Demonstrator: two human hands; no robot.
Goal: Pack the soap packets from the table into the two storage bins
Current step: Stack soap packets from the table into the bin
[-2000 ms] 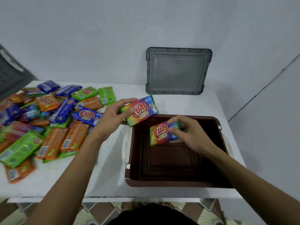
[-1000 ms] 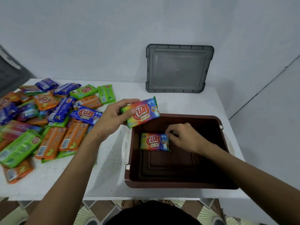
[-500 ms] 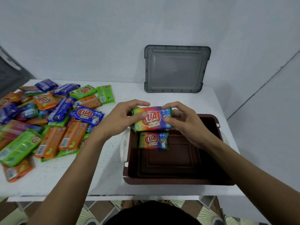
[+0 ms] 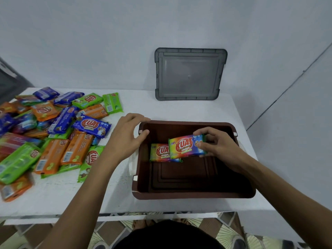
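A brown storage bin [image 4: 194, 194] sits on the white table in front of me. One rainbow soap packet [image 4: 159, 153] lies flat at the bin's far left. My right hand [image 4: 218, 145] pinches a second rainbow soap packet [image 4: 185, 146] by its right end, inside the bin and overlapping the first packet. My left hand [image 4: 125, 137] hovers at the bin's far-left corner with loosely spread fingers, holding nothing. A heap of orange, green and blue soap packets [image 4: 52, 133] covers the table's left side.
A grey bin lid [image 4: 190, 74] leans upright against the wall behind the bin. A dark object [image 4: 7, 81] shows at the far left edge. The table's front edge runs just below the bin, with patterned floor tiles underneath.
The first packet was laid down in the bin. My left hand passed the second rainbow packet to my right hand and let go; the right hand has lowered it into the bin.
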